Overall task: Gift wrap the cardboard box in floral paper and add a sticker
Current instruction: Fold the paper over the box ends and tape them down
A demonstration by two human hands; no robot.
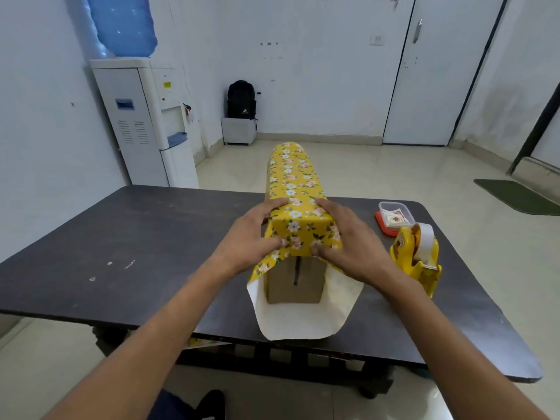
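Head view: left hand (251, 234) and right hand (348, 237) clamp the floral paper (294, 183) over the near top edge of the cardboard box (294, 283), fingers curled on top, thumbs pressing the flap down. Below the thumbs the box end shows bare. Draw the thumbs outward to crease sharply, then tuck the side wings; the tape dispenser (418, 253) stands right of the right fingers. The far end seems unfolded.

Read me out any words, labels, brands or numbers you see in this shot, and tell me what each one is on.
No text here is clear enough to quote.
On the water dispenser, a yellow label: too small to read.
On the black backpack, a pale logo: too small to read.
In the plastic container, stickers: blurred.
On the floral paper: flowers only, no writing.
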